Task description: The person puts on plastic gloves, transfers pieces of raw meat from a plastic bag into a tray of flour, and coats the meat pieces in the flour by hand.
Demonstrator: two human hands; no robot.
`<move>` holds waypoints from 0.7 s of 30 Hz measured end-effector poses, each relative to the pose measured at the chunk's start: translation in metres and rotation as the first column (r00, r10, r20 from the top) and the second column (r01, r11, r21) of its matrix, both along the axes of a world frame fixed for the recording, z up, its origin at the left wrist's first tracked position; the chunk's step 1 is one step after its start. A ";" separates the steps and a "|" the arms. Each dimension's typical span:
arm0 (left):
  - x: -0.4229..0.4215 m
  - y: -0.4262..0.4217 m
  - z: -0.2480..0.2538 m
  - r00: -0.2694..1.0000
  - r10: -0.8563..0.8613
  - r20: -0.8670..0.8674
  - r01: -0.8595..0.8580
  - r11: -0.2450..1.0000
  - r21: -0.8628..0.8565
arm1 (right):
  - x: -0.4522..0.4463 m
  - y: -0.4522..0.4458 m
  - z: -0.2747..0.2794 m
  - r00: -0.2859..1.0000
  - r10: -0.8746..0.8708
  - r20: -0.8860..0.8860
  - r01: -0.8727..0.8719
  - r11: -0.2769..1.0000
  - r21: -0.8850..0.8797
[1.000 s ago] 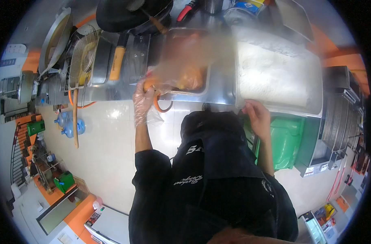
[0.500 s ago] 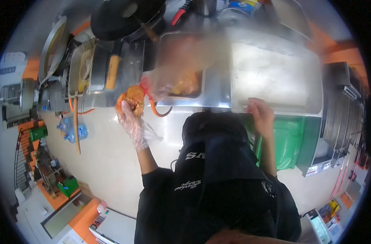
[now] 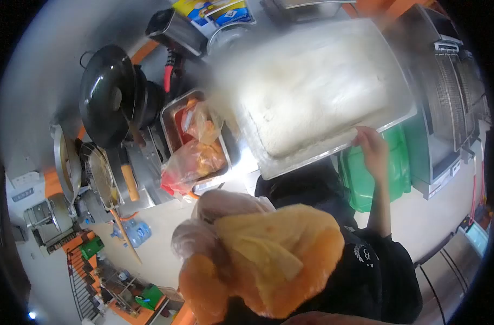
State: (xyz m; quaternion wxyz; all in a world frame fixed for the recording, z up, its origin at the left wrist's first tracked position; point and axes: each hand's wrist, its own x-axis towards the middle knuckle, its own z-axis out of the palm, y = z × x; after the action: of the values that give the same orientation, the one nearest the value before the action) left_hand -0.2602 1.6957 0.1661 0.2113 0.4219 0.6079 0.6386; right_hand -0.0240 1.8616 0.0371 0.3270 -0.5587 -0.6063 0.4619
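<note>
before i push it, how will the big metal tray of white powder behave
The tray probably feels heavy, since white powder covers its broad base. Its wide, flat shape makes rolling unlikely. The loose-looking powder might shift if jolted.

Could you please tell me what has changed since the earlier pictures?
The left hand, holding the meat, has come from beside the small tray up and back towards the camera; the view has turned too. Nothing is visibly let go. The right hand is still at the large tray's near rim, and the bag remains at the small tray.
</note>
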 end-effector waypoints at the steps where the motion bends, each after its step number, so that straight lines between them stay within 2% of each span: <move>1: 0.012 -0.001 0.002 0.999 -0.034 0.003 0.034 0.999 0.020 | 0.008 0.005 -0.001 1.000 -0.006 0.008 0.006 1.000 -0.002; 4: 0.031 0.008 0.003 0.993 -0.119 0.001 0.118 0.993 0.020 | 0.026 0.017 -0.007 0.999 -0.034 -0.025 0.033 0.999 -0.032; 7: 0.051 0.009 0.001 0.986 -0.168 -0.001 0.168 0.985 0.037 | 0.027 0.033 0.002 1.000 0.024 0.000 -0.024 0.999 -0.043; 10: 0.061 0.013 0.003 0.983 -0.184 -0.001 0.184 0.982 0.036 | 0.000 0.053 0.013 0.984 0.176 0.019 -0.173 0.980 -0.095; 12: 0.057 0.024 0.002 0.981 -0.193 -0.003 0.193 0.981 0.026 | -0.026 0.060 -0.002 0.925 0.381 0.002 -0.381 0.925 -0.004; 14: 0.054 0.032 0.003 0.982 -0.189 0.000 0.189 0.982 0.026 | -0.057 0.061 -0.022 0.827 0.552 0.104 -0.559 0.827 0.062; 16: 0.049 0.035 0.001 0.979 -0.203 0.016 0.202 0.979 0.029 | -0.080 0.060 -0.048 0.735 0.580 0.351 -0.663 0.722 0.197; 17: 0.045 0.037 0.001 0.978 -0.206 0.025 0.205 0.978 0.029 | -0.088 0.060 -0.063 0.679 0.563 0.471 -0.715 0.654 0.248; 20: 0.032 0.042 0.002 0.975 -0.214 0.056 0.212 0.976 0.040 | -0.090 0.069 -0.107 0.536 0.402 0.743 -0.770 0.594 0.234; 21: 0.026 0.046 0.000 0.975 -0.213 0.069 0.211 0.977 0.039 | -0.087 0.072 -0.101 0.541 0.330 0.774 -0.751 0.604 0.267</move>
State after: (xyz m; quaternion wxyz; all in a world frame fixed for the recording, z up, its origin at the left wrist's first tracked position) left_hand -0.2344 1.7420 0.1660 0.2936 0.4641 0.5412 0.6368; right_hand -0.1109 1.9340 -0.0638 0.0745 -0.3248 -0.9364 0.1102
